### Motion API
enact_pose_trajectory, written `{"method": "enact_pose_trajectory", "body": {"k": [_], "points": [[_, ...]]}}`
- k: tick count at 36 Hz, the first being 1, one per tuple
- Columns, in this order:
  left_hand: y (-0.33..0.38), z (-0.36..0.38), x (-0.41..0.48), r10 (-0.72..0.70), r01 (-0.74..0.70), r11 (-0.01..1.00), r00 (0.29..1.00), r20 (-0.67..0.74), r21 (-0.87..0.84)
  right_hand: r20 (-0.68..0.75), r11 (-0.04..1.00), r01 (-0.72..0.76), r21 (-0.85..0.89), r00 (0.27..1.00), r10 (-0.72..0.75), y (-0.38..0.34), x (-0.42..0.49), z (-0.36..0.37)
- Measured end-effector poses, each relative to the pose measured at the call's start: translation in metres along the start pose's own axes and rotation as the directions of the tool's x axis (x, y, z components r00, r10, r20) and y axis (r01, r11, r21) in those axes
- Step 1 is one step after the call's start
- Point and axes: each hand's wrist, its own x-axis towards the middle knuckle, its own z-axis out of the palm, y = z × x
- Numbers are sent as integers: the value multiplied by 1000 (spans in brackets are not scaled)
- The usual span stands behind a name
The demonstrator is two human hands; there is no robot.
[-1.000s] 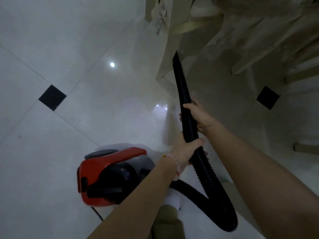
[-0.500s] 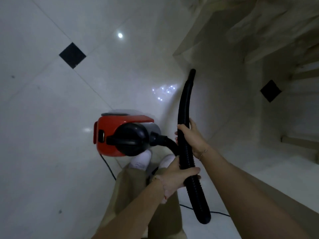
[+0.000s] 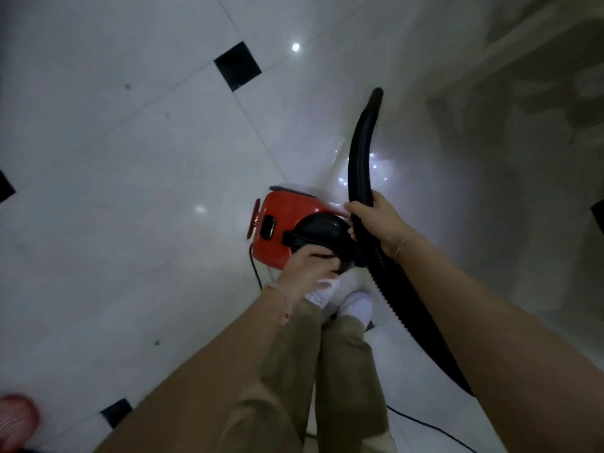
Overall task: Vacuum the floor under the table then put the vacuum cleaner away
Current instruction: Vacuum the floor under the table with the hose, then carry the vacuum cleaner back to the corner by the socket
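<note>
Left hand (image 3: 309, 268) moved onto vacuum cleaner (image 3: 284, 220), right hand (image 3: 379, 220) gripping hose (image 3: 359, 152)

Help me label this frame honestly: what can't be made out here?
All in the head view.
1. Hose: its lower loop disappears behind the right forearm.
2. Vacuum cleaner: near side covered by the left hand.
3. Power cord: runs off the bottom edge.
4. Red object, bottom-left corner: blurred and cropped, unidentifiable.
5. Table, upper right: dim, blurred, cut off.
</note>
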Motion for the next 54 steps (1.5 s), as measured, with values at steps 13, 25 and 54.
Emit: {"method": "enact_pose_trajectory", "body": {"k": [13, 25, 54], "points": [[-39, -115, 68, 237, -65, 708, 960, -149, 704, 57, 991, -48, -124, 997, 56, 43, 14, -9], [-53, -104, 110, 228, -44, 538, 969, -95, 842, 63, 996, -28, -88, 997, 34, 55, 16, -29], [2, -24, 41, 201, -106, -168, 970, 140, 980, 56, 980, -64, 188, 997, 55, 1, -97, -72]]}}
